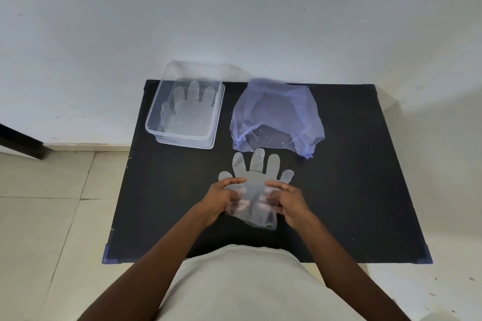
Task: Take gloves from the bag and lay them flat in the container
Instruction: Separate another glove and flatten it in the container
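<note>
A clear plastic glove (pixel 257 177) is spread over the black table, fingers pointing away from me. My left hand (pixel 221 197) grips its left edge near the cuff and my right hand (pixel 288 199) grips its right edge; my fingers show through the film. The translucent blue bag (pixel 276 114) lies crumpled just beyond the glove, at the back right. At the back left stands the clear plastic container (pixel 154 122), with another clear glove (pixel 189 109) lying flat on its bottom.
The black table (pixel 352 190) stands against a white wall; its near corners carry blue tape. Tiled floor lies to the left and right. A dark furniture edge (pixel 18 141) juts in at the far left.
</note>
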